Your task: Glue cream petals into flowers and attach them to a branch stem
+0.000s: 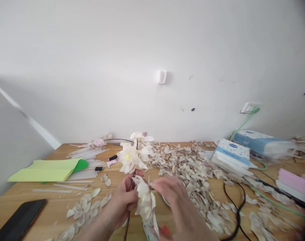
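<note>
left hand [126, 194] gripping flower stem [126, 227]; right hand [173, 197] beside lower blossom [145, 201]

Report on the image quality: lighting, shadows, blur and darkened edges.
Head view: soft light, with a faint shadow just right of the white wall hook; head view: the right hand looks blurred, its finger edges soft; head view: the rear tissue pack smears toward its right end, and the upper and lower right corners darken.

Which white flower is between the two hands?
The lowest white flower, between the left hand, gripping the stem, and the right hand; the other white flowers, one showing a yellow centre, stand higher.
</note>
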A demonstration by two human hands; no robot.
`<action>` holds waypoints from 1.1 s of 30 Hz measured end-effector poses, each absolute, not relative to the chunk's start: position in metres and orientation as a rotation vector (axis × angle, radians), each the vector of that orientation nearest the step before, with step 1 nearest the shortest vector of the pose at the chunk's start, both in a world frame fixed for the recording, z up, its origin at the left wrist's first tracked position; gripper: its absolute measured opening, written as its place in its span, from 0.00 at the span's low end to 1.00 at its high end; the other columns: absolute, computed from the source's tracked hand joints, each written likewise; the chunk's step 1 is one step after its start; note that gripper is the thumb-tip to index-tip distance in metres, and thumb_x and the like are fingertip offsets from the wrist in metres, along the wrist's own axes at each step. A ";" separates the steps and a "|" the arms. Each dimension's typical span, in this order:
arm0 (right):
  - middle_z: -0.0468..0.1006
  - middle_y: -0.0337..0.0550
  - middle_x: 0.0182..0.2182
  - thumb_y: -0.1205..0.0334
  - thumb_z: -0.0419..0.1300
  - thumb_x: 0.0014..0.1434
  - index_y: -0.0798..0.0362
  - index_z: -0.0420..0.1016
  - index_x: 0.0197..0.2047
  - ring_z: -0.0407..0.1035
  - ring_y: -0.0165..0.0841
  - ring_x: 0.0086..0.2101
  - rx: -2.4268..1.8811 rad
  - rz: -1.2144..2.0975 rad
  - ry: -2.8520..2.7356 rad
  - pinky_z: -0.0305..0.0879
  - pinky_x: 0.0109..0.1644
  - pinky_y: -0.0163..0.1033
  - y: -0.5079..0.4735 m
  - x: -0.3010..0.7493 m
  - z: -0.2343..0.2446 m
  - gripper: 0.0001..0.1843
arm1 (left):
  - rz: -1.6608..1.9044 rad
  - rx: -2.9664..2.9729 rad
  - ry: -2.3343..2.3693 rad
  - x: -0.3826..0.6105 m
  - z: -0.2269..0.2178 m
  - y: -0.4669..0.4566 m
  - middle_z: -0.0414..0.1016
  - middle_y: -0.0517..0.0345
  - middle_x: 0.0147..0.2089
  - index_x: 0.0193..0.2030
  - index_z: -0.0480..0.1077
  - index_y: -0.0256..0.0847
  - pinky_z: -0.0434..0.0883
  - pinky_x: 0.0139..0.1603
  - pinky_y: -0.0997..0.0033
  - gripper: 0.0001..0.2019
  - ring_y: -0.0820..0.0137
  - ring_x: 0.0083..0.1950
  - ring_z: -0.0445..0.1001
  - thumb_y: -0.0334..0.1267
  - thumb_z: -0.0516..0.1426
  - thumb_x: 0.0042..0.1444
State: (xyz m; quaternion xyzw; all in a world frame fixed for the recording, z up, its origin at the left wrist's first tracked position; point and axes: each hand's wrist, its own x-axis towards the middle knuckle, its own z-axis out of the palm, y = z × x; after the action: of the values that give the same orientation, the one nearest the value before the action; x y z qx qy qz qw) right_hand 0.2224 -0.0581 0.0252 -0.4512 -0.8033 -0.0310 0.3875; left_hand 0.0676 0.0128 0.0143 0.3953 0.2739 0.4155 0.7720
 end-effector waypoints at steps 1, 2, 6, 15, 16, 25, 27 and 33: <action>0.66 0.49 0.48 0.75 0.55 0.41 0.51 0.49 0.58 0.59 0.43 0.50 -1.112 -0.187 -2.076 0.58 0.54 0.51 -0.057 0.219 0.021 0.39 | 0.902 0.862 0.602 0.069 0.014 0.012 0.62 0.70 0.21 0.38 0.64 0.40 0.39 0.14 0.85 0.19 0.87 0.15 0.45 0.28 0.61 0.36; 0.67 0.50 0.47 0.75 0.54 0.41 0.53 0.49 0.58 0.60 0.44 0.49 -1.078 -0.288 -2.095 0.58 0.53 0.52 -0.055 0.217 0.018 0.39 | 0.905 0.868 0.610 0.069 0.014 0.012 0.61 0.71 0.21 0.38 0.64 0.40 0.39 0.14 0.85 0.19 0.87 0.15 0.44 0.29 0.62 0.36; 0.68 0.50 0.46 0.78 0.50 0.41 0.54 0.50 0.58 0.63 0.41 0.46 -1.054 -0.514 -2.075 0.59 0.50 0.51 -0.047 0.212 0.009 0.38 | 0.932 0.918 0.644 0.071 0.011 0.012 0.60 0.71 0.21 0.38 0.64 0.41 0.41 0.15 0.84 0.20 0.86 0.16 0.44 0.33 0.65 0.37; 0.73 0.51 0.41 0.78 0.52 0.44 0.56 0.53 0.58 0.67 0.41 0.41 -0.977 -0.461 -2.006 0.64 0.42 0.48 -0.043 0.216 0.008 0.35 | 1.004 1.063 0.615 0.068 -0.003 0.014 0.70 0.58 0.33 0.41 0.67 0.38 0.64 0.32 0.77 0.23 0.73 0.32 0.66 0.37 0.67 0.35; 0.72 0.51 0.42 0.77 0.53 0.45 0.54 0.52 0.58 0.67 0.42 0.41 -0.979 -0.372 -1.990 0.65 0.43 0.48 -0.044 0.219 0.008 0.36 | 1.007 1.059 0.586 0.066 -0.003 0.015 0.70 0.57 0.34 0.41 0.68 0.38 0.63 0.30 0.78 0.23 0.75 0.31 0.65 0.38 0.66 0.35; 0.75 0.38 0.42 0.61 0.71 0.37 0.37 0.58 0.56 0.72 0.33 0.36 -0.985 0.898 -0.823 0.69 0.37 0.34 -0.061 0.257 0.051 0.43 | 0.797 0.955 0.625 0.065 -0.011 0.018 0.46 0.72 0.16 0.27 0.69 0.36 0.40 0.16 0.84 0.19 0.84 0.17 0.40 0.53 0.62 0.41; 0.76 0.37 0.40 0.59 0.70 0.38 0.39 0.62 0.53 0.71 0.31 0.35 -0.886 0.964 -0.738 0.68 0.36 0.32 -0.058 0.261 0.064 0.38 | 0.793 0.892 0.737 0.068 -0.016 0.014 0.52 0.70 0.16 0.22 0.67 0.37 0.48 0.17 0.85 0.21 0.84 0.17 0.48 0.54 0.64 0.35; 0.75 0.42 0.43 0.56 0.69 0.40 0.43 0.72 0.44 0.69 0.37 0.42 -0.607 1.017 -0.765 0.67 0.45 0.43 -0.041 0.252 0.077 0.24 | 0.813 0.852 0.774 0.072 -0.015 -0.002 0.72 0.60 0.29 0.30 0.72 0.46 0.68 0.38 0.75 0.17 0.68 0.40 0.71 0.50 0.66 0.34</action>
State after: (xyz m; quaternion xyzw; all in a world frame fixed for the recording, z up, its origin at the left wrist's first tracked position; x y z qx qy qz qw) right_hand 0.2525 -0.0406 0.0766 -0.2788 -0.3516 0.4675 0.7616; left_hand 0.0720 -0.0019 -0.0148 0.3917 0.3559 0.3735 0.7619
